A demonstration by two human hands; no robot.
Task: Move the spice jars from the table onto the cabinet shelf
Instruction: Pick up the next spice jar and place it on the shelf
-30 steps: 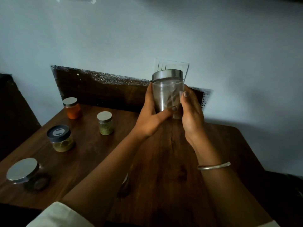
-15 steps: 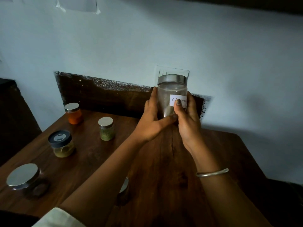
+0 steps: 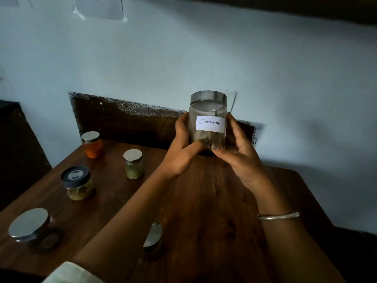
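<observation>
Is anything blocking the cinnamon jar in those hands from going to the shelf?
Nothing visible does. The left hand and right hand hold the cinnamon jar, apart from the other jars. The shelf itself is out of view.

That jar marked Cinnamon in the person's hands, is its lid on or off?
On. The cinnamon jar carries its metal lid square on top, held upright between the left hand and right hand.

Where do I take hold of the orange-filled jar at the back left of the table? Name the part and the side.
Probably best to grip the orange jar at its round glass body, just under the silver lid. It stands upright and apart from the green jar, so come from the front, the near side: the dark panel stands behind it.
</observation>
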